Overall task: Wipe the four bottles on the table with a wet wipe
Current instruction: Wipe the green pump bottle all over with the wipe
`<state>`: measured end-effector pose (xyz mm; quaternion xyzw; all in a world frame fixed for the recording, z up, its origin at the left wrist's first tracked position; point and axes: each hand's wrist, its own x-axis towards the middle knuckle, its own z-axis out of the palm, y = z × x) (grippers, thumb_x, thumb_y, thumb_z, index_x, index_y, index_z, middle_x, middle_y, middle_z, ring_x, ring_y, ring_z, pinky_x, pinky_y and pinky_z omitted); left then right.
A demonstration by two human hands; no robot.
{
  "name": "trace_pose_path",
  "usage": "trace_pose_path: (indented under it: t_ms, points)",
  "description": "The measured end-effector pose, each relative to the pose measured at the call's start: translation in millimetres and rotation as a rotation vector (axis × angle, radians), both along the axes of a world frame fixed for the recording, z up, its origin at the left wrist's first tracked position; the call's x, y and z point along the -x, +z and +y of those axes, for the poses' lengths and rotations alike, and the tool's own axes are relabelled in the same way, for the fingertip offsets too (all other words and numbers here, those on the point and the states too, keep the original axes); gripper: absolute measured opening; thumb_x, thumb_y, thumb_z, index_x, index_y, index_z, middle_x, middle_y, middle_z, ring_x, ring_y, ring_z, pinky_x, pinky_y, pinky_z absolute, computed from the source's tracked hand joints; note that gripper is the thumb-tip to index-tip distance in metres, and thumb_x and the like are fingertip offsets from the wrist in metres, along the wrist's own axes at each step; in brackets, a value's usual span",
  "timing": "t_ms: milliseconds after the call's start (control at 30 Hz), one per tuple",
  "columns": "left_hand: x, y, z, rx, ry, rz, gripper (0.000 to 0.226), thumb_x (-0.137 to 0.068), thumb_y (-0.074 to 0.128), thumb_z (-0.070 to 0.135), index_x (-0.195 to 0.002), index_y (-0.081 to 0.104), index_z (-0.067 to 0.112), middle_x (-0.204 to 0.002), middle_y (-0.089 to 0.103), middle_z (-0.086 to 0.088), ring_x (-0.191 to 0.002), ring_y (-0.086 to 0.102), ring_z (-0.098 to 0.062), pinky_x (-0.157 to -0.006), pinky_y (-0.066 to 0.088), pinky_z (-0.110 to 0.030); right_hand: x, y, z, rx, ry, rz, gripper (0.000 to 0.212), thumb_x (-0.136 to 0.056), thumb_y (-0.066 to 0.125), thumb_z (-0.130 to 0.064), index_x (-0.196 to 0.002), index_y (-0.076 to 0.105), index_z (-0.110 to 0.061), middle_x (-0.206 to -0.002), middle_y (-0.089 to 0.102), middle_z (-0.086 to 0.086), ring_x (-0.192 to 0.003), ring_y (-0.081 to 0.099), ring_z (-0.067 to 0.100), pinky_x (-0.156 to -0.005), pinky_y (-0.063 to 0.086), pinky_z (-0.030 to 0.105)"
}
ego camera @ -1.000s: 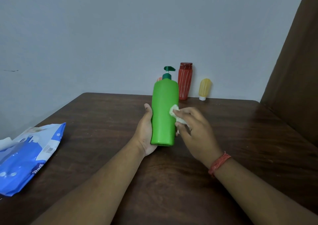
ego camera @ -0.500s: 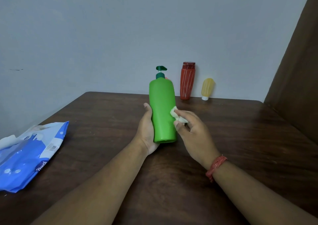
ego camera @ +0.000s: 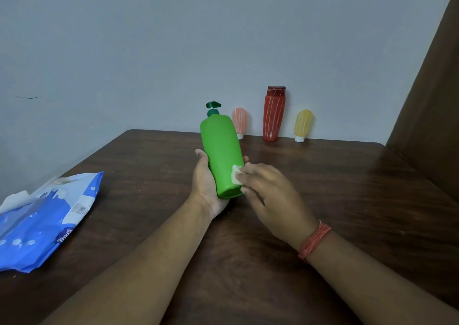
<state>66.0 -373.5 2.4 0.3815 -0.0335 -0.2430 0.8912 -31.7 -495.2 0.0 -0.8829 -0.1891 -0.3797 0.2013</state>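
Head view: right hand [ego camera: 270, 193] pinching wipe [ego camera: 235, 174] has slid down left-held green bottle [ego camera: 222, 155].

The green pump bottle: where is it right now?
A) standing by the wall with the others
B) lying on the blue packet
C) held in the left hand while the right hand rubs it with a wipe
C: the left hand cradles the green pump bottle while the right hand presses a white wipe against its lower side.
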Motion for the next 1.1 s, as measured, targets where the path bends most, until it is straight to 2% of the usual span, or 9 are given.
trace_pose_path:
  t_ms: [67,200,367,567,700,767,900,1033,1100]
  points:
    - [0,0,1,-0.023,-0.012,-0.012,0.095,-0.091,0.019,0.081,-0.111,0.07,0.002,-0.098,0.071,-0.022,-0.083,0.072,-0.031,-0.075,0.06,-0.039,0,2,3,0.16,0.038,-0.025,0.024,-0.093,0.06,-0.013,-0.114,0.071,-0.011,-0.12,0.066,0.003,-0.111,0.055,0.022,-0.098,0.046,0.031]
    - [1,0,-1,-0.057,-0.028,-0.035,0.094,-0.092,0.021,0.08,-0.108,0.07,0.002,-0.091,0.072,-0.02,-0.079,0.071,-0.029,-0.076,0.058,-0.038,-1,4,2,0.311,0.102,-0.026,0.021,-0.093,0.06,-0.011,-0.112,0.072,-0.012,-0.118,0.066,0.001,-0.11,0.056,0.021,-0.095,0.048,0.031]
    - [3,-1,-2,-0.031,-0.01,-0.074,0.094,-0.092,0.02,0.079,-0.124,0.066,0.004,-0.097,0.07,-0.02,-0.086,0.068,-0.03,-0.078,0.058,-0.039,2,5,-14,0.016,0.015,-0.015,0.012,-0.087,0.066,-0.005,-0.097,0.073,-0.008,-0.103,0.068,0.003,-0.097,0.065,0.02,-0.084,0.055,0.038]
    - [10,1,-5,-0.143,-0.105,-0.185,0.086,-0.096,0.017,0.074,-0.125,0.067,0.01,-0.109,0.074,-0.016,-0.095,0.073,-0.027,-0.082,0.058,-0.041,-4,5,-11,-0.193,-0.05,-0.082,0.008,-0.086,0.068,-0.002,-0.09,0.072,-0.007,-0.097,0.067,0.004,-0.09,0.064,0.019,-0.082,0.052,0.03]
    - [24,2,-15,-0.255,-0.219,-0.319,0.082,-0.097,0.014,0.07,-0.114,0.074,0.018,-0.102,0.073,-0.021,-0.082,0.069,-0.033,-0.078,0.057,-0.044,-5,9,-25,-0.446,-0.168,-0.108,0.015,-0.084,0.068,0.005,-0.089,0.073,-0.008,-0.097,0.065,0.003,-0.088,0.062,0.01,-0.074,0.046,0.008]
    - [22,2,-14,-0.234,-0.178,-0.303,0.082,-0.097,0.014,0.07,-0.111,0.076,0.019,-0.106,0.074,-0.019,-0.087,0.07,-0.033,-0.081,0.056,-0.044,-3,7,-24,-0.434,-0.132,-0.079,0.014,-0.084,0.07,0.003,-0.089,0.075,-0.009,-0.096,0.066,0.001,-0.087,0.064,0.01,-0.074,0.049,0.012]
    - [10,1,-6,-0.186,-0.075,-0.24,0.083,-0.097,0.015,0.072,-0.121,0.068,0.013,-0.113,0.074,-0.014,-0.1,0.073,-0.025,-0.085,0.056,-0.039,-4,2,-16,-0.24,-0.007,-0.013,0.006,-0.084,0.072,-0.005,-0.088,0.075,-0.008,-0.091,0.067,0.002,-0.086,0.066,0.015,-0.076,0.053,0.033]
    - [19,3,-7,-0.244,-0.218,-0.335,0.082,-0.097,0.014,0.071,-0.115,0.072,0.016,-0.105,0.074,-0.018,-0.086,0.071,-0.032,-0.078,0.057,-0.044,-6,8,-24,-0.344,-0.096,-0.105,0.009,-0.082,0.07,0.002,-0.085,0.073,-0.006,-0.092,0.066,0.002,-0.085,0.063,0.013,-0.077,0.053,0.027]
    - [25,4,-8,-0.298,-0.341,-0.368,0.086,-0.091,0.018,0.074,-0.121,0.067,0.01,-0.099,0.072,-0.022,-0.079,0.07,-0.035,-0.073,0.059,-0.044,-7,14,-37,-0.444,-0.18,-0.165,0.013,-0.081,0.069,0.004,-0.086,0.072,-0.007,-0.092,0.065,0.001,-0.087,0.062,0.01,-0.082,0.049,0.02]
